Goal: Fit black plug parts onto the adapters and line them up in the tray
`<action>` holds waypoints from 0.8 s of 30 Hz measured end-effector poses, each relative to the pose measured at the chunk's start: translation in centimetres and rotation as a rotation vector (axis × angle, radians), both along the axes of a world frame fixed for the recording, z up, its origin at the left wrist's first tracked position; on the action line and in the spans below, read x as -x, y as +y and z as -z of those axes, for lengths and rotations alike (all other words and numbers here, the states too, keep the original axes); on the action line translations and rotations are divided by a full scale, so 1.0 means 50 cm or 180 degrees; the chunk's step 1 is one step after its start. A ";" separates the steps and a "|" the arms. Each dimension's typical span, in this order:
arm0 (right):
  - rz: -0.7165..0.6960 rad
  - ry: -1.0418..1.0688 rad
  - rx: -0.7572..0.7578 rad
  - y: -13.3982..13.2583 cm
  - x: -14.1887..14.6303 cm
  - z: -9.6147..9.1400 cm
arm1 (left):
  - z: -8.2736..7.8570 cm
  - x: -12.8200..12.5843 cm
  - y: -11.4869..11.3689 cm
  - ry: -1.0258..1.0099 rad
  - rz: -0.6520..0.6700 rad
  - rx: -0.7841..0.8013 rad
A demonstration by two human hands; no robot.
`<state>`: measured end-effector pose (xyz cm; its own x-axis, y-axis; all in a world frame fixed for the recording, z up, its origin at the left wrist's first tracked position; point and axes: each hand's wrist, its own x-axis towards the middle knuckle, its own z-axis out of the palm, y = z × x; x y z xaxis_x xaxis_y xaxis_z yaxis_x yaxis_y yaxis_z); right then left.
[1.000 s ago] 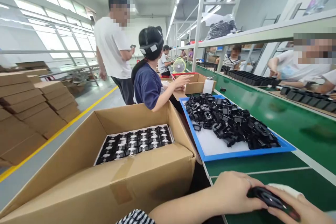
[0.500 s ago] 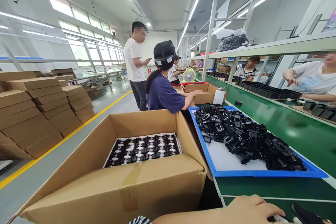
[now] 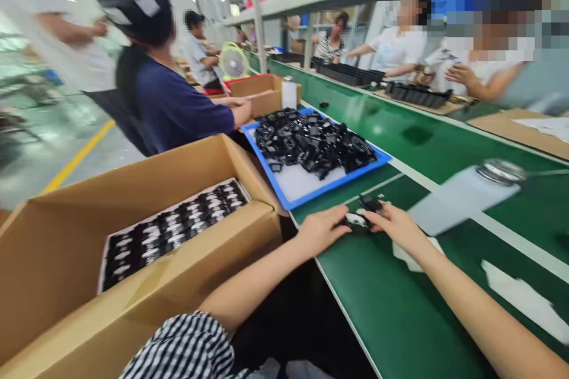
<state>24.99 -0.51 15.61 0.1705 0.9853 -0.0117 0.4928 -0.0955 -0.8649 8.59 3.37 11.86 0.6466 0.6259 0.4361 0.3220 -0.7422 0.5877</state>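
My left hand (image 3: 323,227) and my right hand (image 3: 393,224) meet on the green bench (image 3: 400,314), both closed on a small black part with a white face (image 3: 364,212) held between them. Just beyond the hands lies a blue tray (image 3: 311,189) heaped with black parts (image 3: 311,145). To my left stands an open cardboard box (image 3: 133,284) holding a layer of black parts in rows (image 3: 173,226).
A white bottle with a metal cap (image 3: 462,195) stands right of my hands, with white cloth scraps (image 3: 520,299) on the bench. A co-worker in a dark blue shirt (image 3: 173,106) sits ahead beside another carton (image 3: 258,92). Other people work across the green belt (image 3: 400,130).
The view has swung right and down, blurring the scene. Both hands, earlier at the bottom edge, now show fully with the part between them; the bottle has come into view.
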 end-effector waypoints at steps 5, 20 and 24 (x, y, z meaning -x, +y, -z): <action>0.0166 0.0483 0.0371 -0.010 -0.008 0.001 | -0.014 -0.005 0.012 0.0196 0.0149 0.0549; 0.1286 -0.0361 -0.1589 -0.084 -0.110 -0.200 | -0.018 -0.018 0.025 0.0165 0.0167 0.0806; 0.3204 -0.1000 -0.1685 -0.153 -0.262 -0.237 | -0.023 -0.019 0.020 0.0182 0.0114 0.1122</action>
